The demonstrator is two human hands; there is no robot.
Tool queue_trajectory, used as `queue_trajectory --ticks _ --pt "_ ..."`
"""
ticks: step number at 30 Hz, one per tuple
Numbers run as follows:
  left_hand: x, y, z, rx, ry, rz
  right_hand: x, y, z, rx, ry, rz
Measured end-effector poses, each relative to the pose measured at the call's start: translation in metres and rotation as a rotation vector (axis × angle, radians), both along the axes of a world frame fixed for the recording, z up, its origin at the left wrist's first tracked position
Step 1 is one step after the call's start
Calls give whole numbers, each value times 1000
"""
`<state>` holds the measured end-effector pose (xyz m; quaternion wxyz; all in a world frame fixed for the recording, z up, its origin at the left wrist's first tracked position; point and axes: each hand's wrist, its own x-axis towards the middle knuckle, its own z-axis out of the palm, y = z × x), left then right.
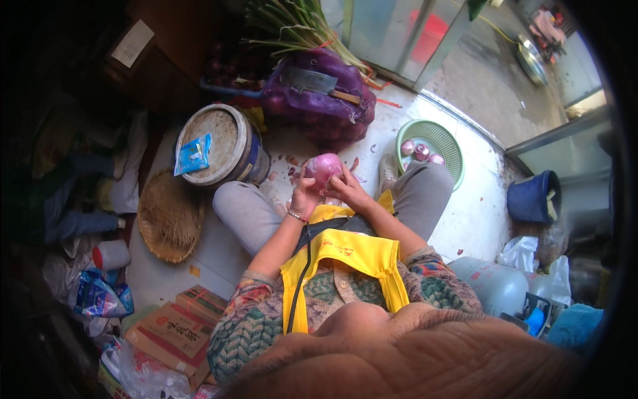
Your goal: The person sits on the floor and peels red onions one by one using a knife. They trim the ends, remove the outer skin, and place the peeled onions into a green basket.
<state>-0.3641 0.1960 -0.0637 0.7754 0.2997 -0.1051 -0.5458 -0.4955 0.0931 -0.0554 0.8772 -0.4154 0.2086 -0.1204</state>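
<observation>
Both hands are in front of my lap, closed around one large purple onion (323, 167). My left hand (304, 197) cups its left and lower side, fingers wrapped round it. My right hand (348, 189) grips the lower right side, fingertips on the skin. Bits of onion skin lie on the white floor just beyond. A green plastic colander (451, 147) to the right of my knee holds a few peeled-looking onions (421, 153). Ahead, a full purple mesh sack of onions (319, 120) stands with a cleaver (311, 80) lying across its top.
Left of my knee stands a lidded bucket (222, 126) bearing a blue packet (193, 155). A round wicker tray (147, 219) lies beside it. Scallions (292, 23) rise behind the sack. Rightward are a dark blue bucket (525, 198) and grey gas cylinder (488, 282); cardboard boxes (174, 336) sit lower left.
</observation>
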Motion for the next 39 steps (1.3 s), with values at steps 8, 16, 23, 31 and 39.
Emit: queue_trajectory --ticks 8,16,23,31,39 --pt "17 3 23 -4 306 -152 -5 -8 9 -944 98 -165" --pt "12 -3 1 56 369 -158 -2 -16 -4 -473 15 -57" --pt "16 -1 -43 349 49 -249 -2 -13 -3 -164 20 -94" --pt "14 -4 16 306 -1512 203 -15 -15 -25 -483 308 -141" --pt "15 -6 16 407 -1498 88 -21 -19 -28 -788 464 -106"
